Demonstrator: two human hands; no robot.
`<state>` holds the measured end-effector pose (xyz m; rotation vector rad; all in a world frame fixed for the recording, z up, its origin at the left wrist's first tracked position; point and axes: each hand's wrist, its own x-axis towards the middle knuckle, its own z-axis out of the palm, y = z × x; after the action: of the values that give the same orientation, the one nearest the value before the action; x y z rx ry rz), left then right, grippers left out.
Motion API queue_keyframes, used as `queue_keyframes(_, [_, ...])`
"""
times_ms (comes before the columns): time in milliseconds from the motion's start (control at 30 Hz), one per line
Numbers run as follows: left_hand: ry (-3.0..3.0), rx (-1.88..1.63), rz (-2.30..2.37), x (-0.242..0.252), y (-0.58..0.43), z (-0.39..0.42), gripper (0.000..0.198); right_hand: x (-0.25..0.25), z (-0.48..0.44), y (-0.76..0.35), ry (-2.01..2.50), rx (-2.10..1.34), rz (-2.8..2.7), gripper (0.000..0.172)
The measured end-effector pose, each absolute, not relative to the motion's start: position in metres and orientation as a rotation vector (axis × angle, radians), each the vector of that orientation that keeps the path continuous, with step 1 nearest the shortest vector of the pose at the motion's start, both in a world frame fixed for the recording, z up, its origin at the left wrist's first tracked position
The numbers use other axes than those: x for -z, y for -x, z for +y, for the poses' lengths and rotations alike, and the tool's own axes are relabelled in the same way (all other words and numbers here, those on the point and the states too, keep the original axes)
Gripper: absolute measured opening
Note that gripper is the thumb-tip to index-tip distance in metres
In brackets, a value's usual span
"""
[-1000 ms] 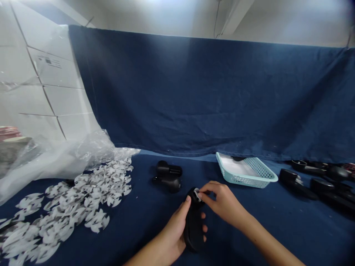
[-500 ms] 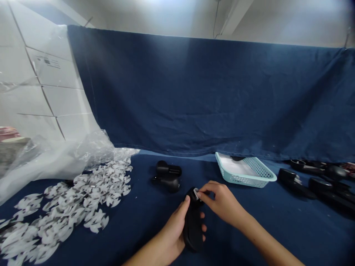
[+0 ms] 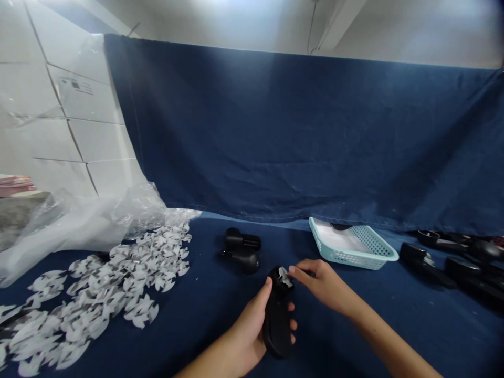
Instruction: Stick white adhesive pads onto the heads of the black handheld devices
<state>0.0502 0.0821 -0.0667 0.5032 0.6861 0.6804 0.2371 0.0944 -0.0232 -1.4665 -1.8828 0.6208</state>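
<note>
I'm looking at a bench (image 3: 354, 325) draped in dark blue cloth. Taking the basket (image 3: 346, 257) as my mark: it's pale teal plastic mesh, near the bench's back edge. Left of it sit two black parts (image 3: 241, 249), and farther left a spread of white cut pieces (image 3: 129, 278) and crumpled clear plastic (image 3: 129, 210). Right of it lie several black handles (image 3: 425, 260).

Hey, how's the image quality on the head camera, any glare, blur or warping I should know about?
In the head view, glare washes out the ceiling; the wide lens slants the white cartons at left; the corners darken; the black device in the left hand looks fairly sharp, though its dark surface hides detail.
</note>
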Motion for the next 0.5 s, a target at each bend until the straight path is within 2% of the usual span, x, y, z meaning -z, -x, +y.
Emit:
queue_keyframes(200, [-0.505, -0.678, 0.674, 0.065, -0.051, 0.083, 0.055, 0.025, 0.095, -0.241, 1.463, -0.729, -1.860, 0.050])
queue_keyframes(500, [-0.528, -0.693, 0.678, 0.063, -0.050, 0.081, 0.054, 0.014, 0.087, -0.239, 1.448, -0.822, -1.892, 0.048])
